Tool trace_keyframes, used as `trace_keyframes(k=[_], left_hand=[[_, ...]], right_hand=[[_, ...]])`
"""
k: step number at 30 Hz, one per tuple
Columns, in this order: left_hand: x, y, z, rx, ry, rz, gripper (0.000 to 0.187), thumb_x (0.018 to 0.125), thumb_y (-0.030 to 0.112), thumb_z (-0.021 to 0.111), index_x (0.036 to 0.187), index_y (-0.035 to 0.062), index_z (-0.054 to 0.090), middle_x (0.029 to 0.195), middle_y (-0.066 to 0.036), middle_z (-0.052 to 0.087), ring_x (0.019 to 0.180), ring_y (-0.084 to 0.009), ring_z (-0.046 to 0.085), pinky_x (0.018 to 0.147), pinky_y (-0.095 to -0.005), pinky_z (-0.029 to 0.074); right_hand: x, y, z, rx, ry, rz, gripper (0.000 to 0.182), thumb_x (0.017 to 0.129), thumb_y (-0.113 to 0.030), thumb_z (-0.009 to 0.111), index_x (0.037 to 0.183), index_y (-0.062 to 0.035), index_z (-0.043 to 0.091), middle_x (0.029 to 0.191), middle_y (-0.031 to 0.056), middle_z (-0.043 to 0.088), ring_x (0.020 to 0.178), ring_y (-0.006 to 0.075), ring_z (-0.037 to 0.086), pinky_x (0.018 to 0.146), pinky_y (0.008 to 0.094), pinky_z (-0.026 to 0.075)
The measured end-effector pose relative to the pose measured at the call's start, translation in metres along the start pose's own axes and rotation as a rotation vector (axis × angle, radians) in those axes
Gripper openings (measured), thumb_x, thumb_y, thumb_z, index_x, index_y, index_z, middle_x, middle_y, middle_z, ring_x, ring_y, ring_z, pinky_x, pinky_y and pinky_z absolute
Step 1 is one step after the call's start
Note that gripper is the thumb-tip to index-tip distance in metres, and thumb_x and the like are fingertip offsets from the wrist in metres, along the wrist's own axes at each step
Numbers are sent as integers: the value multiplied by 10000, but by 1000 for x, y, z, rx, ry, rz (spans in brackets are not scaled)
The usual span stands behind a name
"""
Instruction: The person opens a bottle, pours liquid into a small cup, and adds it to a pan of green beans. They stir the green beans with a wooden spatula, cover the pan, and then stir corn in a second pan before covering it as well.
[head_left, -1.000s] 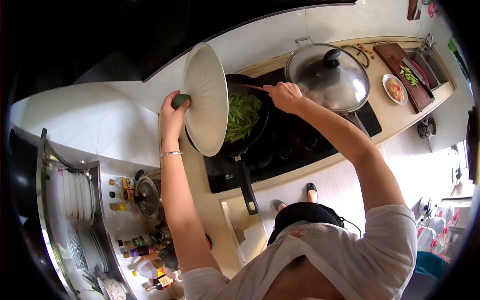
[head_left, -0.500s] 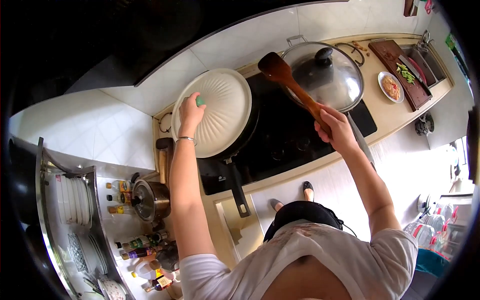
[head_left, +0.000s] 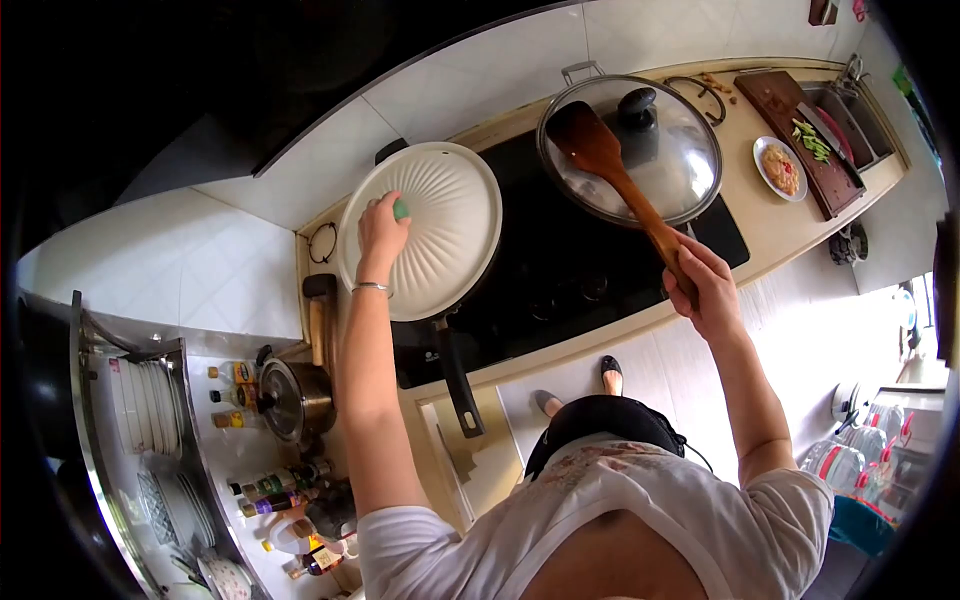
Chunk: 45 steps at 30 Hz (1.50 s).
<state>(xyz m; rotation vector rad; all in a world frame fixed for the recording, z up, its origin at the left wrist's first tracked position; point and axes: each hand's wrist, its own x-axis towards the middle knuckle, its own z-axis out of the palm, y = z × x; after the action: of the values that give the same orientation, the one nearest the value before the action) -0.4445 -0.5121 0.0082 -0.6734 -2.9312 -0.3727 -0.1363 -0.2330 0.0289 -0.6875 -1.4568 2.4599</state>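
My left hand (head_left: 382, 235) is closed around the green knob (head_left: 401, 209) of a cream, ribbed lid (head_left: 450, 220). That lid covers a dark frying pan whose black handle (head_left: 458, 380) points toward me; what is in the pan is hidden. In my right hand (head_left: 708, 287) is the grip end of a brown wooden spatula (head_left: 628, 190). Its blade hangs above the large wok's glass lid (head_left: 675, 165), which has a black knob. Both pans stand on the black cooktop (head_left: 540, 270).
On the right counter are a plate of pale food (head_left: 779, 169), a cutting board (head_left: 775, 100) with chopped greens and a knife, and a sink (head_left: 850, 120). To the left, a lidded steel pot (head_left: 300, 400) stands by several bottles (head_left: 285, 485) and a pulled-out dish rack (head_left: 145, 400).
The spatula and my right hand have moved right and toward me. The cream lid now sits more squarely over the pan, whose handle has shifted slightly left.
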Motion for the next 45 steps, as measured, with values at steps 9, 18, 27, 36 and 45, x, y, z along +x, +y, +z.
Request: trace_keyframes(k=[9,18,27,36,45], left_hand=[[-8,-8,9,-18,-48,7,439,667,90,619,1086,104,489,996,-161,504,930,-306,490,798,-374,403],[-117,133,37,46,-79,278,398,715,427,560,640,41,506,552,-155,540,554,-341,547,506,-406,441],[-145,152,125,197,-442,-43,402,798,357,472,934,-21,451,836,-220,561,795,-365,546,683,-408,446],[-160,149,130,225,-298,241,265,688,-42,496,938,42,465,995,-161,462,902,-315,480,730,-369,449],[-172,159,117,160,-243,70,470,680,77,609,1115,87,434,1190,-156,377,1067,-328,393,842,-383,396]], right_hand=[[-2,-5,-11,54,-36,-2,347,865,-196,404,1171,-32,403,612,66,496,395,80,376,354,178,273],[-9,-9,-35,108,-22,-14,327,850,-163,413,1163,-69,424,611,80,506,366,80,362,333,176,259],[-31,-20,-74,312,-108,39,333,855,-167,417,1175,-77,406,650,72,520,421,94,404,375,180,299],[-52,-1,-113,307,30,-149,398,813,-158,501,1170,-13,398,676,55,515,549,81,420,476,189,334],[-76,-6,-155,324,257,-255,419,676,-2,584,1074,42,460,663,14,458,516,78,398,461,193,308]])
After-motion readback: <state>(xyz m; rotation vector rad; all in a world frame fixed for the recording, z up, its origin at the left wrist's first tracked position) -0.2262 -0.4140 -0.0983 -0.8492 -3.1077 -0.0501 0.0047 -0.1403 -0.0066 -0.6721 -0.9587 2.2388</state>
